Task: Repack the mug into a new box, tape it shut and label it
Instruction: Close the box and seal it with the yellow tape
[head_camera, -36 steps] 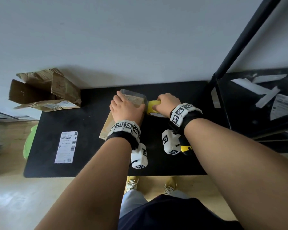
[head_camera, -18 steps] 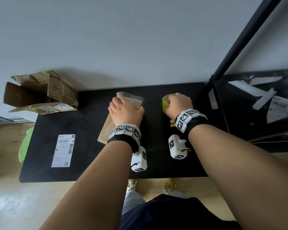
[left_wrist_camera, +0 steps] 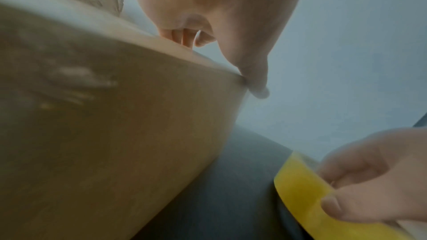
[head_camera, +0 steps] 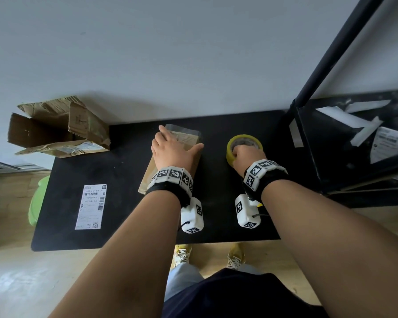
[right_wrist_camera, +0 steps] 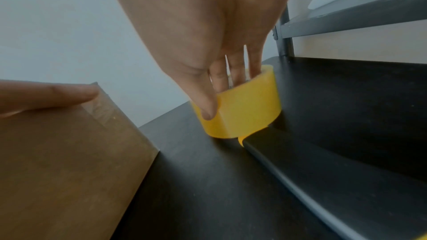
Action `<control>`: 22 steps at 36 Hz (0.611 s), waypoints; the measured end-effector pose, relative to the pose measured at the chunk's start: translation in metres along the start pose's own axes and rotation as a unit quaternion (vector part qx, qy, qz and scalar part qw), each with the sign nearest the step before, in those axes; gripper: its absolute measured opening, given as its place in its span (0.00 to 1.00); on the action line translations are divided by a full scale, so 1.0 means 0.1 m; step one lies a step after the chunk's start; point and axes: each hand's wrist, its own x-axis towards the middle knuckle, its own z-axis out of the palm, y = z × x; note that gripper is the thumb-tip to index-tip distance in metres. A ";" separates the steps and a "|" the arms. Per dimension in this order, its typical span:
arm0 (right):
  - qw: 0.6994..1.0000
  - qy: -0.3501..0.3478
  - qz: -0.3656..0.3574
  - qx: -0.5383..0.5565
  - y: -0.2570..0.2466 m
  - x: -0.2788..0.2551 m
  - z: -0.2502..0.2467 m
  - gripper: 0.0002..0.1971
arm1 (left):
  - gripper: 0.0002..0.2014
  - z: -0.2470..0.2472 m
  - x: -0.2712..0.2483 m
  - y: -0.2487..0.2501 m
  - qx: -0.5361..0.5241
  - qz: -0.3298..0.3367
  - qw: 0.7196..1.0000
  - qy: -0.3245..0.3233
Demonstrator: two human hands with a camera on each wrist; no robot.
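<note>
A closed brown cardboard box (head_camera: 187,140) stands on the black table (head_camera: 124,171), with clear tape along its top. My left hand (head_camera: 176,153) lies flat on the lid, and its thumb (left_wrist_camera: 257,84) hangs over the right edge. To the right, apart from the box, sits a yellow tape roll (head_camera: 244,143). My right hand (head_camera: 247,156) grips the roll (right_wrist_camera: 247,112), fingers inside the core and thumb on the outer face. A white shipping label (head_camera: 91,206) lies flat at the table's left. No mug is in view.
A torn, open old carton (head_camera: 55,129) rests at the table's far left corner against the wall. A black shelf unit (head_camera: 354,145) with paper strips and a slanted black pole (head_camera: 331,53) borders the right. A green object (head_camera: 38,200) sits by the left edge.
My right hand carried the tape roll rightward from the box's side to a spot on the table well apart from it. The left hand stayed on the lid.
</note>
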 end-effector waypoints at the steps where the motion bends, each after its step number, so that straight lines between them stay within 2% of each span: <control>1: 1.000 -0.006 0.004 0.010 -0.03 -0.01 -0.01 0.13 | 0.56 -0.02 0.01 -0.01 -0.008 -0.003 1.000 -0.007; 2: 1.000 0.005 0.007 0.027 -0.06 -0.02 -0.01 0.11 | 0.53 -0.04 0.02 -0.02 -0.021 -0.008 1.000 -0.015; 4: 0.995 0.088 0.008 0.051 -0.10 -0.04 -0.01 0.05 | 0.41 -0.09 0.06 -0.06 -0.058 -0.018 0.998 -0.031; 6: 0.984 0.156 0.000 0.087 -0.16 -0.08 -0.05 0.09 | 0.30 -0.14 0.14 -0.11 -0.090 -0.031 0.994 -0.045; 8: 0.977 0.154 -0.016 0.144 -0.24 -0.12 -0.14 0.15 | 0.21 -0.19 0.22 -0.18 -0.109 -0.056 0.990 -0.066; 11: 0.961 0.138 -0.057 0.233 -0.42 -0.17 -0.21 0.14 | 0.12 -0.23 0.27 -0.27 -0.125 -0.043 0.988 -0.083; 14: 0.940 0.130 -0.065 0.310 -0.59 -0.19 -0.17 0.15 | 0.09 -0.29 0.28 -0.35 -0.125 -0.020 0.988 -0.091; 18: 0.931 0.123 -0.053 0.339 -0.72 -0.20 -0.13 0.16 | 0.08 -0.35 0.27 -0.46 -0.128 -0.015 0.986 -0.106; 20: 0.933 0.118 -0.049 0.335 -0.76 -0.19 -0.13 0.15 | 0.05 -0.35 0.28 -0.53 -0.166 -0.030 0.978 -0.122; 22: 0.934 0.114 -0.050 0.336 -0.78 -0.18 -0.12 0.14 | 0.04 -0.30 0.29 -0.60 -0.238 -0.051 0.959 -0.149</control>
